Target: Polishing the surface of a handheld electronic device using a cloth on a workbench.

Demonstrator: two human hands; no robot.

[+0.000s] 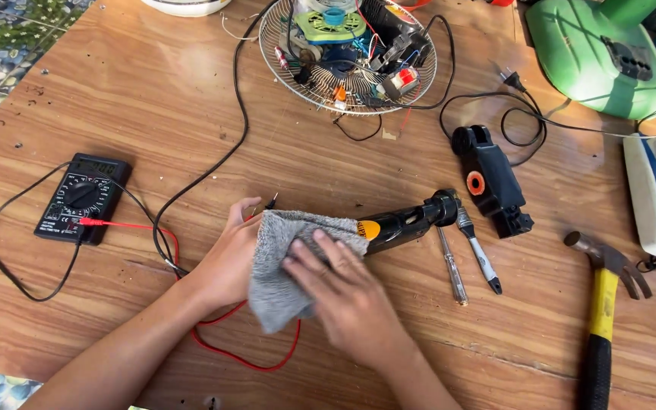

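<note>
A grey cloth [281, 282] lies over one end of a black tube-shaped part with an orange spot [402, 222] near the middle of the wooden table [146, 99]. My right hand [343, 292] presses on top of the cloth, fingers spread over it. On the cloth's left side, my left hand [229, 258] steadies the covered end of the part from below. The part's bare end points right, towards two screwdrivers [468, 254].
A black multimeter [81, 199] with red and black leads lies at the left. A wire fan guard [347, 53] filled with fan parts stands at the back. A black housing piece [491, 181], a yellow-handled hammer [605, 304], a green fan base [597, 53] and a plug cord lie to the right.
</note>
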